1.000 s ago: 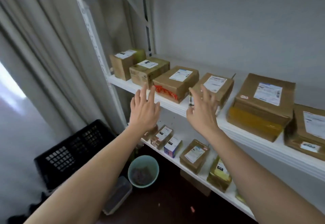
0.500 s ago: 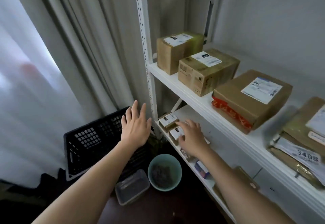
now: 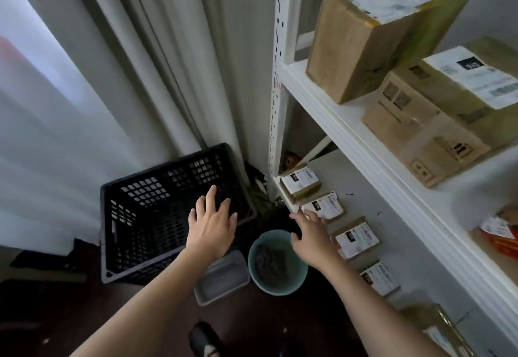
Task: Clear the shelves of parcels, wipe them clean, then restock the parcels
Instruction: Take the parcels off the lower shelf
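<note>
Beside the curtained window we now look lower than before. Our left hand (image 3: 211,227) has dropped, fingers spread, over the black crate (image 3: 145,216). Our right hand (image 3: 312,237), fingers straight, touches the small parcel (image 3: 325,206) just beyond it on the lower shelf (image 3: 372,205).

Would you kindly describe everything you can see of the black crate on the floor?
The black crate looks like moulded plastic, with square-holed lattice walls and a solid rim. It stands open-topped on the dark floor, tilted in view, beside the grey curtain and left of the white shelf upright. No parcels show inside it. The left hand is spread open above its near right side; whether it touches cannot be told. A grey tray lies against its near corner.
</note>
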`<state>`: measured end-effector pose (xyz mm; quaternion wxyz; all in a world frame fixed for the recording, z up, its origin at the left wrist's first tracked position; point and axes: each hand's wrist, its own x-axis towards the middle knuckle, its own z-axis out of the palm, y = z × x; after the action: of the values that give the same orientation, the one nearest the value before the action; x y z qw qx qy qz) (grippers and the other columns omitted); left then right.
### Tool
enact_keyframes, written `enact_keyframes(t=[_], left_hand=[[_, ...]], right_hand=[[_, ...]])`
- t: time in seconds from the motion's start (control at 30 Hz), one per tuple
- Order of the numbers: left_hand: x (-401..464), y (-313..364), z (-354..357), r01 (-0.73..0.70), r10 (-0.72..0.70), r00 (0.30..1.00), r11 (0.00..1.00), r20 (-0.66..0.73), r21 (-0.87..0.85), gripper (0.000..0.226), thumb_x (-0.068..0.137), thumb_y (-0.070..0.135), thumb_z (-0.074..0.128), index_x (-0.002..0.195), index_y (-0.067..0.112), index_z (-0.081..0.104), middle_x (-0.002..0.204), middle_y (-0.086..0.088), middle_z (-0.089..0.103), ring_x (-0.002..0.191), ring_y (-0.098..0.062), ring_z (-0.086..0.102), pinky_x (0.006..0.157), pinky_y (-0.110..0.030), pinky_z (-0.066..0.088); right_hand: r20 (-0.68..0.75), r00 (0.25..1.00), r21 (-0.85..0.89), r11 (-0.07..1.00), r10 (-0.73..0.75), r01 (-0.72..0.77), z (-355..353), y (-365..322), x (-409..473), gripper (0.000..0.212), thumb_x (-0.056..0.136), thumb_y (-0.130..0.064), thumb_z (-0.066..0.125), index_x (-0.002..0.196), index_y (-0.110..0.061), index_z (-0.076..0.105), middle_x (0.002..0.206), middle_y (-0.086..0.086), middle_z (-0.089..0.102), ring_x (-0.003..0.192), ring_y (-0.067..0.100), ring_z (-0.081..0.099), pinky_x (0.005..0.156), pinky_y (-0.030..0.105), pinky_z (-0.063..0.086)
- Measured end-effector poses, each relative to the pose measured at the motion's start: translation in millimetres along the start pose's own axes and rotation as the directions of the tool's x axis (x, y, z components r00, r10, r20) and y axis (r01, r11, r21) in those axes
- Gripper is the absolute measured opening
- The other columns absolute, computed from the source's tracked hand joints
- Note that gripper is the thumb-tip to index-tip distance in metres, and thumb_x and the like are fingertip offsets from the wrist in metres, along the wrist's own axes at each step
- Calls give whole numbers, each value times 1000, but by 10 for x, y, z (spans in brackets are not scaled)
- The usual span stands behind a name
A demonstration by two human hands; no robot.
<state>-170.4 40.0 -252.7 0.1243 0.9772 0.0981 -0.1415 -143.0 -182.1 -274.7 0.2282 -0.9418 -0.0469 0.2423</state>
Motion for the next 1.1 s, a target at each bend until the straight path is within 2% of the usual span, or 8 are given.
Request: enact_keyframes(t=[0.23, 0.37, 0.47, 0.53, 0.67, 0.83, 0.97, 1.1], left_hand=[[690, -262, 516, -106, 106, 988, 994, 115, -4, 53, 103, 44, 27, 152, 22, 24, 161, -5, -7, 146, -31, 2, 117, -48, 18], [1000, -363, 810, -209, 207, 966, 978, 153, 2, 58, 104, 42, 25, 155, 19, 11, 161, -5, -12, 147, -30, -2, 118, -45, 19], [1225, -418, 1052, -247, 242, 955, 969, 173, 6, 60, 104, 42, 24, 155, 19, 5, 161, -5, -11, 147, -29, -1, 118, -43, 20], [1390, -397, 1211, -258, 261, 951, 965, 164, -41, 59, 104, 41, 25, 155, 18, 8, 161, -4, -6, 147, -27, 2, 116, -42, 25], [1749, -215, 1458, -339, 350, 936, 927, 43, -160, 51, 104, 33, 32, 151, 12, 26, 154, -7, 14, 140, -25, 20, 106, -36, 39], [2269, 116, 1796, -405, 398, 914, 873, -83, -272, 43, 102, 25, 38, 141, 5, 36, 140, -11, 31, 127, -26, 37, 95, -38, 46], [2687, 430, 1962, -422, 417, 905, 861, -81, -283, 49, 101, 25, 39, 146, 6, 28, 147, -12, 27, 134, -28, 34, 108, -40, 38], [2964, 678, 2067, -265, 308, 950, 888, 58, -376, 58, 104, 31, 36, 153, 9, 14, 156, -8, 19, 143, -28, 22, 118, -40, 23]], right_hand=[[7, 978, 133, 969, 209, -208, 448, 147, 484, 47, 98, -21, 54, 143, -24, 45, 152, 5, 31, 143, 27, 24, 115, 38, 25], [-26, 942, 262, 911, 335, -317, 718, 267, 732, 43, 96, -17, 57, 138, -20, 51, 145, 8, 40, 137, 27, 35, 111, 36, 31], [-45, 910, 390, 846, 412, -363, 976, 380, 889, 48, 97, -17, 57, 143, -16, 45, 147, 9, 41, 139, 27, 35, 112, 37, 30], [-73, 865, 474, 780, 497, -408, 1120, 495, 1025, 54, 98, -21, 58, 147, -10, 38, 148, 13, 41, 139, 28, 37, 111, 37, 32], [-125, 707, 610, 616, 696, -499, 1348, 810, 1390, 69, 99, -36, 54, 150, 0, 26, 151, 22, 37, 139, 35, 36, 113, 43, 34], [-142, 560, 716, 476, 816, -511, 1465, 1160, 1800, 78, 96, -50, 53, 153, -5, 22, 149, 21, 40, 135, 41, 41, 110, 50, 36], [-154, 575, 700, 500, 803, -510, 1515, 1434, 1983, 78, 91, -62, 51, 149, -14, 32, 140, 10, 54, 121, 35, 56, 101, 51, 48], [-142, 613, 717, 508, 777, -478, 1540, 1575, 2079, 72, 87, -65, 55, 138, -14, 47, 129, 2, 62, 110, 29, 63, 94, 52, 53]])
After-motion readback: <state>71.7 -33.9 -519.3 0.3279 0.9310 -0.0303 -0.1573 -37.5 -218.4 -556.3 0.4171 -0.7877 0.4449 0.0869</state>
